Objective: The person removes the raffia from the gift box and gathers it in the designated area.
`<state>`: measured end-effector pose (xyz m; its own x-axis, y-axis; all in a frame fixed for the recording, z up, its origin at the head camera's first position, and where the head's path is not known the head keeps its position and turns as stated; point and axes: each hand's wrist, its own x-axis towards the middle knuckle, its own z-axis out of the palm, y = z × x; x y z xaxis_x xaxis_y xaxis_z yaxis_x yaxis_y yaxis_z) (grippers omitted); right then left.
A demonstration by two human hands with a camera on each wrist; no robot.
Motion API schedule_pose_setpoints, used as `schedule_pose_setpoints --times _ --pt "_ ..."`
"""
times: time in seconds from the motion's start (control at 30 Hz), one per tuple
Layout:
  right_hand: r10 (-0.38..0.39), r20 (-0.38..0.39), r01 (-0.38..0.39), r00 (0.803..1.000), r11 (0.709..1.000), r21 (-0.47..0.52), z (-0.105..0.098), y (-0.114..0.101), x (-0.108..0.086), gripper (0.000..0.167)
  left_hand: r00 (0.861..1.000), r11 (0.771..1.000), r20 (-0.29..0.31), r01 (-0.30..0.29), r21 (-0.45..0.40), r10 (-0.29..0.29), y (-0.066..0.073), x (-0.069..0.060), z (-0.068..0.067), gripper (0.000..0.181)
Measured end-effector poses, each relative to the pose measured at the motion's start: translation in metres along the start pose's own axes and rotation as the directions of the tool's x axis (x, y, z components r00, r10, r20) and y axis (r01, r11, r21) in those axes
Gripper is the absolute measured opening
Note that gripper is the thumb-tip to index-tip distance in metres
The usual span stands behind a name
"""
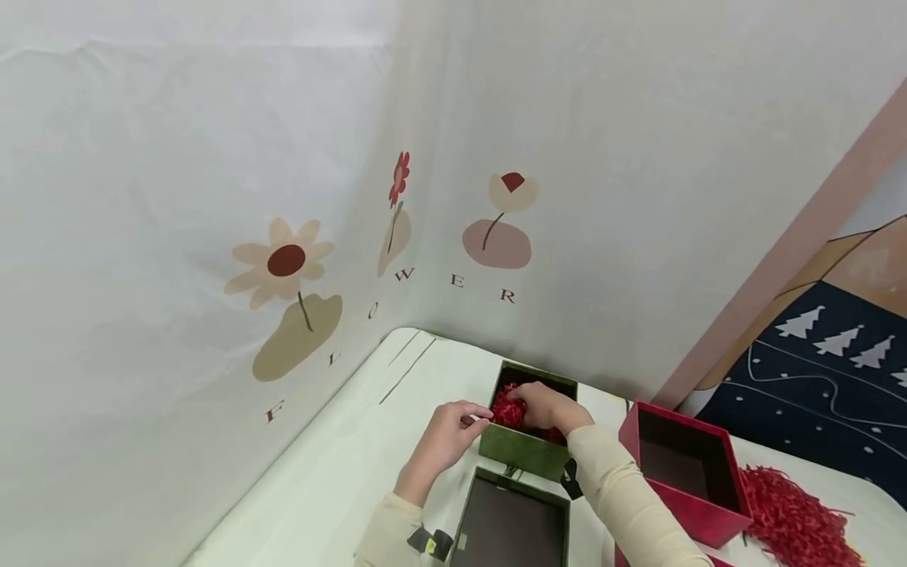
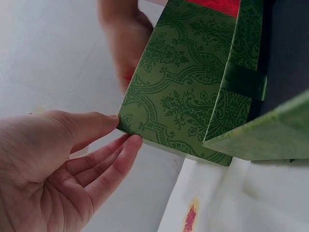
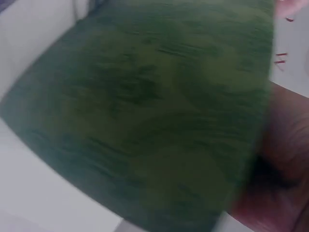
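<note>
A green patterned box (image 1: 524,453) stands against the wall with red shredded paper (image 1: 507,408) inside. My left hand (image 1: 449,433) is at its near left corner; in the left wrist view the thumb and fingertips of the left hand (image 2: 67,164) pinch the edge of the green box (image 2: 178,87). My right hand (image 1: 542,405) reaches down into the box, among the shredded paper, with its fingertips hidden. In the right wrist view the box's wall (image 3: 145,116) fills most of the picture and covers much of the right hand (image 3: 280,159). A green lid (image 1: 510,520) lies open toward me, joined by a ribbon.
A red box (image 1: 694,472) stands open to the right, beside my right forearm. Past it lies a loose heap of red shredded paper (image 1: 797,516). The white table (image 1: 340,472) meets a pale wall cloth (image 1: 602,236) printed with flowers.
</note>
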<state>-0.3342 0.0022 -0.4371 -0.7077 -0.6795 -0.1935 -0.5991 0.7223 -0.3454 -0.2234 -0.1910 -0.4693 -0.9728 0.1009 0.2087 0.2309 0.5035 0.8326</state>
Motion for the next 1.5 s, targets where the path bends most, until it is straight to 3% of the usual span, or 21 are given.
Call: schedule_pose_setpoints --times 0.33,0.5,0.63,0.87,1.07,1.3,1.5 --pt "-0.133 -0.049 0.130 0.990 0.990 -0.063 -0.043 -0.015 0.006 0.042 0.999 0.999 -0.011 -0.034 0.010 0.034 -0.001 -0.001 -0.003 0.016" --pt "-0.180 -0.122 0.179 0.976 0.984 -0.020 -0.067 -0.024 0.011 0.046 0.998 0.998 -0.008 -0.056 0.003 0.056 -0.003 0.002 0.000 0.015" --pt "-0.222 -0.202 0.225 0.954 0.974 -0.008 -0.077 -0.042 0.027 0.046 0.999 0.999 -0.010 -0.042 0.005 0.042 -0.005 0.002 -0.002 0.015" --pt "-0.222 -0.315 0.232 0.923 0.973 -0.006 -0.068 -0.074 0.059 0.049 0.999 0.999 -0.020 -0.038 0.009 0.038 -0.004 0.001 -0.002 0.015" --pt "-0.190 -0.314 0.212 0.930 0.977 0.036 -0.054 -0.090 0.079 0.054 1.000 1.000 -0.002 -0.018 -0.010 0.018 0.001 0.000 0.002 0.014" --pt "-0.172 -0.322 0.196 0.931 0.980 0.044 -0.041 -0.097 0.085 0.057 0.995 0.995 -0.031 -0.094 0.034 0.095 0.006 -0.001 0.006 0.015" --pt "-0.132 -0.349 0.178 0.928 0.979 0.101 -0.036 -0.100 0.088 0.061 0.998 0.998 -0.016 -0.067 0.004 0.067 0.008 -0.005 0.007 0.017"
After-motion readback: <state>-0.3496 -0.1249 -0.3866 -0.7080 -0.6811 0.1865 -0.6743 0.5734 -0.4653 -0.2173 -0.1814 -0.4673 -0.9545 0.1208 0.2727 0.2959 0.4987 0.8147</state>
